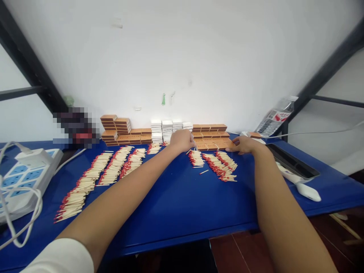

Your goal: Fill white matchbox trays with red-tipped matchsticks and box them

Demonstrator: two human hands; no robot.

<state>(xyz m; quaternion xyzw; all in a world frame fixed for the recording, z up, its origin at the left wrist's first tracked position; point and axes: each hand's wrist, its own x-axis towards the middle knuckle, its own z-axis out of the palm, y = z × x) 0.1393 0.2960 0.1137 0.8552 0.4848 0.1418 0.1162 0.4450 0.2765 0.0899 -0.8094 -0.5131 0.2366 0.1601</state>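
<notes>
Brown matchboxes (210, 144) stand side by side in rows near the wall. My left hand (182, 140) is closed at the left end of the front row, its fingertips partly hidden against the boxes. At the row's right end my right hand (242, 145) grips the last matchbox with bent fingers. Just in front of the row lie a small bunch of red-tipped matches (196, 158) and a larger spread of matches (220, 167). White matchbox trays (167, 129) are stacked behind my left hand.
More brown matchboxes (122, 132) are stacked at the left, behind several long lines of matches (82, 185). A white power strip (28, 180) with cables sits on the blue table (176, 212). At the right are a plastic bottle (277, 116), a black tray (295, 161) and a white case (309, 192).
</notes>
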